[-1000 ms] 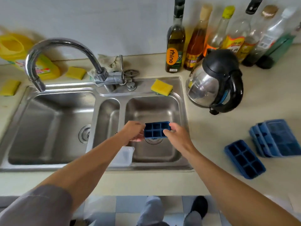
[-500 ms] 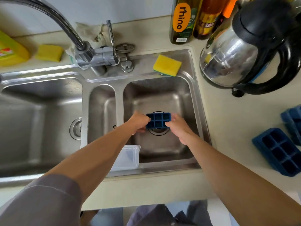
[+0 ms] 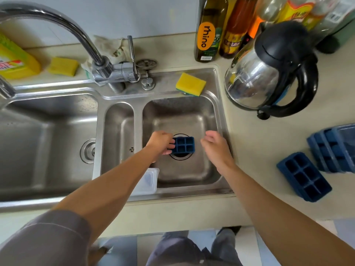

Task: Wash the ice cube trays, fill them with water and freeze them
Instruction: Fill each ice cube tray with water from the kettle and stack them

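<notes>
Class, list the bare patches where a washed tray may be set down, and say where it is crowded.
Free: the large left basin; the counter between kettle, sink rim and stacked blue trays; the front counter strip. Crowded: the right basin, with the small tray, left hand, right hand and clear container; the back edge, with bottles and sponge.

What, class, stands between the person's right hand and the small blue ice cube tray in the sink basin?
Nothing visible does. The right hand is open just right of the small blue ice cube tray, only bare basin between them. The left hand grips the tray's opposite end.
</notes>
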